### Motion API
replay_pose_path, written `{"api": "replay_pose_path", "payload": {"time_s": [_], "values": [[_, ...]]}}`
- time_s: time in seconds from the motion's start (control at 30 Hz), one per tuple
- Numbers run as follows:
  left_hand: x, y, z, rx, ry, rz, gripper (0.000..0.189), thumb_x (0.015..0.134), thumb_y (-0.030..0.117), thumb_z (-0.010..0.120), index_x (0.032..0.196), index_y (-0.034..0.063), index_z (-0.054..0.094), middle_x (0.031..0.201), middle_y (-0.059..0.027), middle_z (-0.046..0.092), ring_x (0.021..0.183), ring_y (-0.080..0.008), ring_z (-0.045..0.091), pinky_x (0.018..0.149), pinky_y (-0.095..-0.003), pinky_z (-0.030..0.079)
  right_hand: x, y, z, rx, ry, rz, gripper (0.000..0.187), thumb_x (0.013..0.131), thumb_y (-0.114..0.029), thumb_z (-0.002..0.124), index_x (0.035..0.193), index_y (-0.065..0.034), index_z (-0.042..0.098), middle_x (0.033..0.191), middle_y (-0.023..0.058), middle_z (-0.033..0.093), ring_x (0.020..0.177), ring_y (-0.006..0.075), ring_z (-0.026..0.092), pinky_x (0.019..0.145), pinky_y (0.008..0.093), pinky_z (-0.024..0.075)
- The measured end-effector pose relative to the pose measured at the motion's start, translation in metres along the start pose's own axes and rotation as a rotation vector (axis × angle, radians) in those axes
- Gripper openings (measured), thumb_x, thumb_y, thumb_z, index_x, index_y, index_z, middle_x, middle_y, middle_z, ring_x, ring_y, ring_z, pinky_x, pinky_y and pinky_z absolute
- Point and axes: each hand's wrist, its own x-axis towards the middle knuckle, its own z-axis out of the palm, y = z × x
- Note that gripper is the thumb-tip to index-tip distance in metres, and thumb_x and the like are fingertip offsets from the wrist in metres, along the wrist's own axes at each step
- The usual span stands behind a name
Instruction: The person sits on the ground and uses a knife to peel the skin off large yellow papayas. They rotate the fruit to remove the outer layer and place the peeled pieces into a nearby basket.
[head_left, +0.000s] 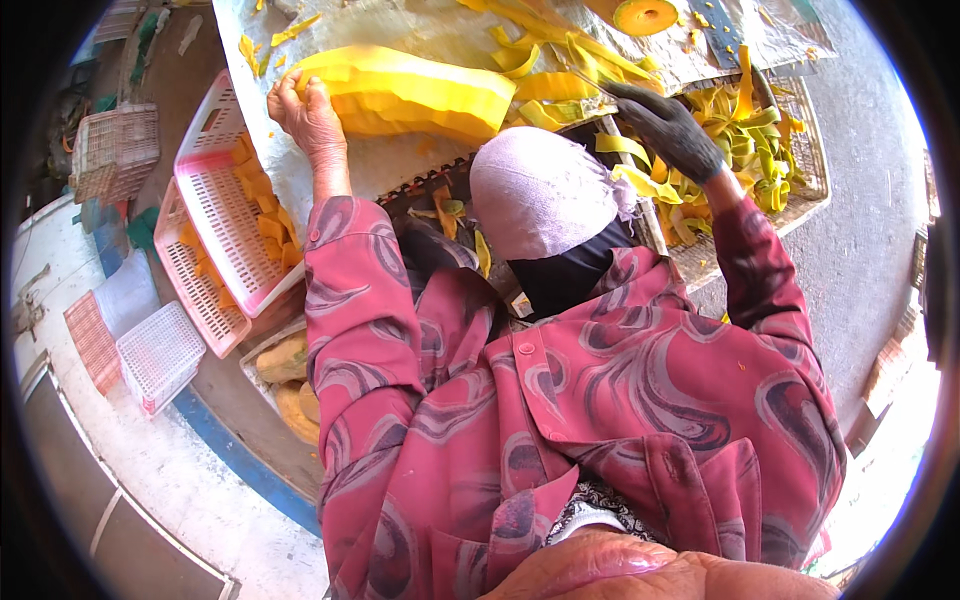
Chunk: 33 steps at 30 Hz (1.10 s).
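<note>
A long squash (412, 90), peeled to bright yellow flesh with flat facets, lies across the covered work surface (390, 161). My bare left hand (306, 112) grips its rounded left end, thumb on top. Its right end is cut flat. To the right, my right hand (667, 124), in a dark glove, is closed around a thin-bladed tool (589, 81); the glove hides its handle. The blade points left, over strips of peel (555, 86) beside the squash, apart from the flesh.
Peelings (739, 142) fill a crate (817, 169) at right. Pink and white baskets (225, 180) with orange pieces (274, 225) stand at left, near whole squashes (285, 360). A cut squash end (645, 16) lies at the back. A pale knitted cloth (547, 191) covers my knee.
</note>
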Motion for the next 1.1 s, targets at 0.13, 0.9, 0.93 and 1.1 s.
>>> {"api": "replay_pose_path", "payload": {"time_s": [0.13, 0.9, 0.93, 1.1], "values": [[0.002, -0.001, 0.001, -0.003, 0.014, 0.01, 0.04, 0.09, 0.032, 0.057, 0.121, 0.0074, 0.056, 0.137, -0.016, 0.038, 0.135, -0.0327, 0.035, 0.114, -0.0435, 0.029, 0.095, -0.029, 0.022, 0.408, -0.151, 0.33, 0.039, 0.104, -0.034, 0.053, 0.136, -0.0117, 0.06, 0.125, 0.0149, 0.067, 0.107, 0.0286, 0.066, 0.092, 0.0356, 0.0529], [-0.027, 0.012, 0.009, -0.049, 0.099, -0.247, 0.084, 0.092, 0.054, 0.062, 0.153, 0.0077, 0.029, 0.158, -0.0285, 0.016, 0.147, -0.0428, 0.023, 0.117, -0.0501, 0.03, 0.145, -0.042, 0.003, 0.666, -0.12, 0.781, 0.057, 0.09, -0.046, 0.07, 0.126, -0.0021, 0.064, 0.085, 0.0055, 0.066, 0.07, 0.0126, 0.062, 0.056, 0.0256, 0.0471], [-0.033, 0.018, 0.013, -0.081, 0.13, -0.321, 0.092, 0.089, 0.057, 0.064, 0.155, 0.0068, 0.024, 0.157, -0.0296, 0.016, 0.146, -0.0435, 0.024, 0.117, -0.0493, 0.029, 0.163, -0.037, 0.014, 0.638, -0.112, 0.753, 0.055, 0.09, -0.045, 0.071, 0.126, -0.0029, 0.065, 0.083, 0.0051, 0.065, 0.064, 0.0114, 0.06, 0.053, 0.0255, 0.0452], [-0.07, 0.024, 0.033, -0.492, 0.263, -0.472, 0.085, 0.09, 0.041, 0.072, 0.147, -0.0074, 0.031, 0.145, -0.0284, 0.038, 0.133, -0.0372, 0.041, 0.111, -0.0467, 0.037, 0.227, -0.022, 0.08, 0.823, -0.161, 0.752, 0.045, 0.093, -0.042, 0.07, 0.12, -0.0051, 0.066, 0.082, -0.0006, 0.062, 0.062, 0.0053, 0.057, 0.051, 0.0233, 0.0441]]}}
